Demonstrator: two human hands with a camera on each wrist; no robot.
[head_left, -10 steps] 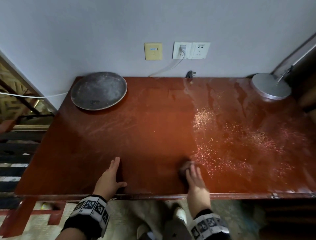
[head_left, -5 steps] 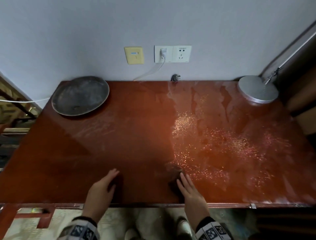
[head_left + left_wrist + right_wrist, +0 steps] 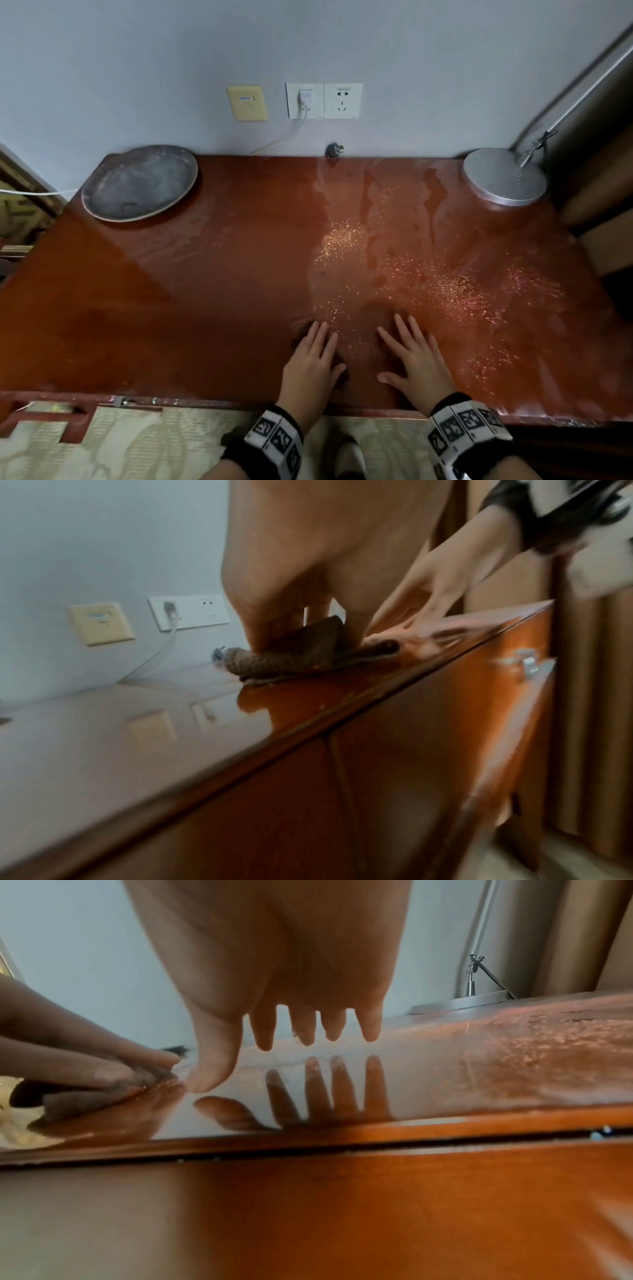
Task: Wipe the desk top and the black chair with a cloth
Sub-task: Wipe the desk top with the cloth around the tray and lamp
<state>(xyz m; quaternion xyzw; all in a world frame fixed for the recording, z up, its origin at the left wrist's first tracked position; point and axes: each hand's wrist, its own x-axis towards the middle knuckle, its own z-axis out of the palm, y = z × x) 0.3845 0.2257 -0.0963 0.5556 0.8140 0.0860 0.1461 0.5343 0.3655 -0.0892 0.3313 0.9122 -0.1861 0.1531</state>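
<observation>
Wiping mid-surface (image 3: 205,308): left hand (image 3: 310,363) presses cloth (image 3: 294,656), fingers flat; right hand (image 3: 416,363) splayed, released. Wet right half unfinished; chair not visible.

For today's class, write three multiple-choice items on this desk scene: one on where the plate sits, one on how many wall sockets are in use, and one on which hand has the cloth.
1. Where on the desk is the plate?
A back left corner
B back right corner
C front edge

2. How many wall sockets are in use?
A none
B one
C two

3. Which hand presses the cloth?
A left
B right
C neither

1 A: the plate lies back left, opposite the lamp base.
2 B: one white plug is in.
3 A: the left hand lies flat on the cloth; the right hand is bare.
</observation>
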